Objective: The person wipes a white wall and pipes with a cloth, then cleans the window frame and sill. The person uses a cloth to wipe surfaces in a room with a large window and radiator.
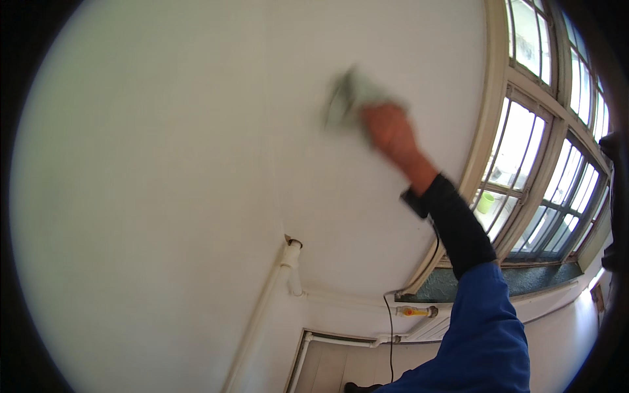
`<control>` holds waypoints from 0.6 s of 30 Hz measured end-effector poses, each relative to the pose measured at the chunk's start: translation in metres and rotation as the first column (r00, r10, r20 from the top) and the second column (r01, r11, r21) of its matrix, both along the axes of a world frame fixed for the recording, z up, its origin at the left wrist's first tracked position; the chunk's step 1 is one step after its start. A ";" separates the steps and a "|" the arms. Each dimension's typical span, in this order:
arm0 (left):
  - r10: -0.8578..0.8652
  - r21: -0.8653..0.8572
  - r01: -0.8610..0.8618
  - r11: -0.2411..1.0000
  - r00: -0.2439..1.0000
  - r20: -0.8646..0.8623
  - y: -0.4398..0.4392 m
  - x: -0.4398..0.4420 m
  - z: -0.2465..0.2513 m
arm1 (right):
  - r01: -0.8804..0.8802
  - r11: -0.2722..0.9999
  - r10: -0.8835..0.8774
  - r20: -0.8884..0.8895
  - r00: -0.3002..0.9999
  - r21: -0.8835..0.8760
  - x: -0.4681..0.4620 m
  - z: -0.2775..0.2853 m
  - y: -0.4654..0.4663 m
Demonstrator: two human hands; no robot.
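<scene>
My right hand [390,130] is raised against the white wall [172,147], its arm coming up from the lower right in a blue sleeve with a black forearm cover. In its fingers is a pale greenish cloth [351,96], crumpled and streaked with darker folds. Motion blurs both hand and cloth, so I cannot tell whether the cloth touches the wall. A vertical wall corner runs faintly just left of the cloth. My left hand is out of view.
Barred windows [516,147] in a cream frame line the right, above a dark green sill [432,285]. Below the hand, a white pipe [258,314] meets the wall at a ragged hole. A valve with a yellow label [413,311] and a hanging black cable [390,324] are lower down.
</scene>
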State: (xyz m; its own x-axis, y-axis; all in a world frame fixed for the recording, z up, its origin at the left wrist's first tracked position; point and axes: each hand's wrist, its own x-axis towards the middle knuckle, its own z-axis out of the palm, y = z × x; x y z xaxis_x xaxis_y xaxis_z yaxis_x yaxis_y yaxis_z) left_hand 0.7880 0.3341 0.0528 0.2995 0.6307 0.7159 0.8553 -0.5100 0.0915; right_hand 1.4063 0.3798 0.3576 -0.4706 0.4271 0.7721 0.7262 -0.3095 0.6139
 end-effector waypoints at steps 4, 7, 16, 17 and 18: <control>0.005 -0.016 -0.005 1.000 1.000 -0.021 -0.003 0.002 0.002 | -0.166 0.827 0.152 0.072 0.986 0.537 -0.005 0.133 0.007; 0.026 -0.033 -0.027 0.999 0.999 -0.030 -0.003 0.004 0.003 | -0.183 0.869 0.181 0.049 0.982 0.460 -0.020 0.134 0.046; 0.029 0.006 -0.029 1.000 0.999 -0.025 -0.002 0.002 0.000 | -0.182 0.936 0.128 -0.192 0.973 -0.301 -0.082 -0.095 0.106; 0.031 0.010 -0.031 0.999 0.999 -0.032 -0.002 0.002 -0.002 | -0.185 0.924 0.132 -0.174 0.976 -0.335 -0.082 -0.105 0.101; 0.032 0.016 -0.031 0.999 0.999 -0.037 -0.002 0.002 -0.003 | -0.205 0.908 0.171 -0.123 0.978 -0.365 -0.081 -0.108 0.097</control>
